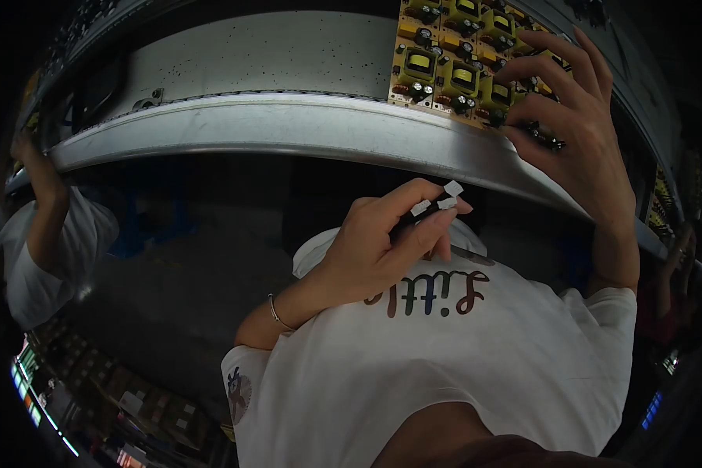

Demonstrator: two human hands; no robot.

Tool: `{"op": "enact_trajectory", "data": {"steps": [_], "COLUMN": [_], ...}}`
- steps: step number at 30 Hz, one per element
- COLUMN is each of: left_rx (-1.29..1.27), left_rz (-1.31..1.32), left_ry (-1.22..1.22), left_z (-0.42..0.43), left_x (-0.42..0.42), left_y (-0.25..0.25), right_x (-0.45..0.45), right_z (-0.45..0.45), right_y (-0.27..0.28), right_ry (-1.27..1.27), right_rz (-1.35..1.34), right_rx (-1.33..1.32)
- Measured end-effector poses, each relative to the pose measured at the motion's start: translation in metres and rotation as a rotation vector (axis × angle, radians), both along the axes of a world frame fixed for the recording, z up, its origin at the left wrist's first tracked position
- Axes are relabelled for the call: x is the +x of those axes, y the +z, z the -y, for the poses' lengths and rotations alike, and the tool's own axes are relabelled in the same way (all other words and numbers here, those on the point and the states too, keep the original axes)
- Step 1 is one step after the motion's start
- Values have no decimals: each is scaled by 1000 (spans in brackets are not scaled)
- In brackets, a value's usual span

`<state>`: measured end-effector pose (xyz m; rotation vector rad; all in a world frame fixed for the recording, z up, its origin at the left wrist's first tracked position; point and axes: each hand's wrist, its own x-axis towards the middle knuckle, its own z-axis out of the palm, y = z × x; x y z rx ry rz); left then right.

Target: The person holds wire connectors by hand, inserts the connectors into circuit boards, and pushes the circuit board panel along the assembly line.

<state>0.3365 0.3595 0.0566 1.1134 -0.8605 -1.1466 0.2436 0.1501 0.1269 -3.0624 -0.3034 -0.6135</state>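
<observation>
Shirt (437,359) nearest; left hand (370,246) pinches connectors (453,189); right hand (581,129) spread at edge of boards (462,76).

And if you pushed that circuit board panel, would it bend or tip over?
The circuit board panel would probably slide rather than tip, since it looks wide and lies flat. Its straight edges suggest it's fairly stiff. The yellow transformers might get knocked, because they stick up.

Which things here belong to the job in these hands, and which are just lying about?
Job in hand:
circuit-board panel, at the right hand
small white-ended parts, held in the left hand

Apparently just about:
cardboard boxes in the background
</observation>
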Motion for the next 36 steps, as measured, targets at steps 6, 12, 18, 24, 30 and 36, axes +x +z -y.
{"op": "enact_trajectory", "data": {"steps": [6,12,18,24,30,36], "left_rx": [-46,-30,-24,-28,20,-2], "left_rz": [-26,-21,-26,-10,-2,-15], "left_ry": [13,-7,-10,-16,-66,-57], "left_z": [-1,-1,-1,-1,-1,0], "left_x": [1,3,3,5,8,8], "left_y": [-3,-4,-3,-4,0,-1], "right_x": [2,4,4,7,5,7], "right_z": [-1,-1,0,2,7,7], "right_y": [-3,-4,-4,-6,-4,-4], "right_ry": [5,9,18,19,16,27], "right_rz": [-23,-26,-31,-25,-80,-76], "right_rx": [-51,-54,-56,-77,-40,-40]}}
